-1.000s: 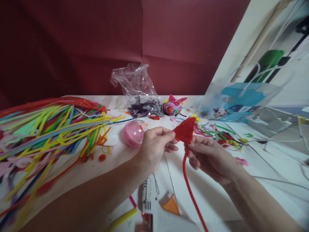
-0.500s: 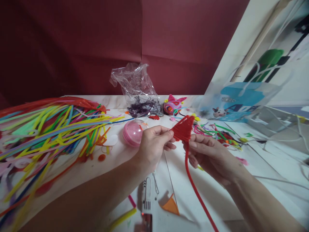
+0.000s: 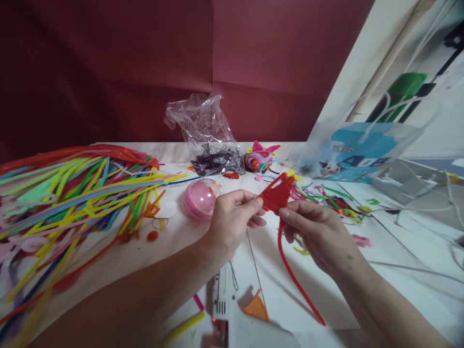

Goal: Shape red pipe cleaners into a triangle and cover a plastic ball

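Observation:
Between my hands, above the table, is a red triangular piece of wound pipe cleaner (image 3: 275, 195). My left hand (image 3: 237, 215) pinches its left corner between thumb and fingers. At its lower right corner my right hand (image 3: 308, 222) grips the piece, thumb on top. From there a loose red pipe cleaner tail (image 3: 293, 275) curves down toward the lower right. Below the hands lies a small orange triangular piece (image 3: 256, 308), beside a white glue gun (image 3: 221, 304) with a red light. A clear and pink plastic ball (image 3: 203, 199) sits just left of my left hand.
A big heap of coloured pipe cleaners (image 3: 83, 193) covers the left side. Behind stand a clear plastic bag (image 3: 203, 125) with dark pieces and a pink decorated figure (image 3: 260, 158). On the right are a blue-and-clear carrier bag (image 3: 358, 152), pipe cleaner scraps (image 3: 340, 205) and cables (image 3: 416, 273).
My right thumb has shifted onto the lower right corner of the red piece. The piece has tilted slightly, and its tail has swung so its end now shows higher up.

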`<control>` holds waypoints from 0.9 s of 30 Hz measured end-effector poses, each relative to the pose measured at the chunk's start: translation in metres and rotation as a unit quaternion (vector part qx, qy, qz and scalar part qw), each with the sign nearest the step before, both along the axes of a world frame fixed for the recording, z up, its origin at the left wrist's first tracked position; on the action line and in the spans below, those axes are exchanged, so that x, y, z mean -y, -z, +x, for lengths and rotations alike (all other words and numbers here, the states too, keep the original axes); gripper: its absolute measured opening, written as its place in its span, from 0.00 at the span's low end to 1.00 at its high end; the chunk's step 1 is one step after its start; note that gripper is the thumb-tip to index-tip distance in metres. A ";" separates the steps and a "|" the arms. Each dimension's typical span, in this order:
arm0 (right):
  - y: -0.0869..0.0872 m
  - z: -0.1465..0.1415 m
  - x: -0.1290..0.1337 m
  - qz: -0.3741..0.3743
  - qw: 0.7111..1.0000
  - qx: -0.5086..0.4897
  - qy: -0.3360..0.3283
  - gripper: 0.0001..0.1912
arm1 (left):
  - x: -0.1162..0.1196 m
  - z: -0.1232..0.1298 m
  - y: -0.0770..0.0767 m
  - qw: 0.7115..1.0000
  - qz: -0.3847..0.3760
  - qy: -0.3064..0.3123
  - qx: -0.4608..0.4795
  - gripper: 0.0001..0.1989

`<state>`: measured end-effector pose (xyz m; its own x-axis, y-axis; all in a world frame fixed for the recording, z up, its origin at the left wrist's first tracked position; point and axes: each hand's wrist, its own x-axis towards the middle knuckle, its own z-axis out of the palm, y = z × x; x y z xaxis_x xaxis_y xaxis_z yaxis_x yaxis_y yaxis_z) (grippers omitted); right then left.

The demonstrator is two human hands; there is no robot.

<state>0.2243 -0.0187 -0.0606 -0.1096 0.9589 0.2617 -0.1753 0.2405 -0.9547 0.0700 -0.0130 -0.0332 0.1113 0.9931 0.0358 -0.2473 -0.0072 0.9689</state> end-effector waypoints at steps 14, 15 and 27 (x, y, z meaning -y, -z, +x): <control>0.002 0.001 0.000 0.008 0.999 0.027 0.015 0.20 | 0.004 0.001 0.001 1.000 -0.014 -0.007 0.009 0.05; 0.002 0.001 0.000 0.011 0.999 0.030 0.018 0.20 | 0.004 0.001 0.001 1.000 -0.013 -0.008 0.012 0.05; 0.006 -0.006 0.002 0.069 0.995 0.028 0.062 0.16 | 0.007 0.005 0.003 0.994 -0.054 0.002 0.095 0.05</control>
<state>0.2187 -0.0208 -0.0669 -0.0117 0.9212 0.3890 -0.0829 0.3868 -0.9184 0.0748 -0.0203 -0.0357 0.1167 0.9919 -0.0511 -0.4259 0.0964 0.8996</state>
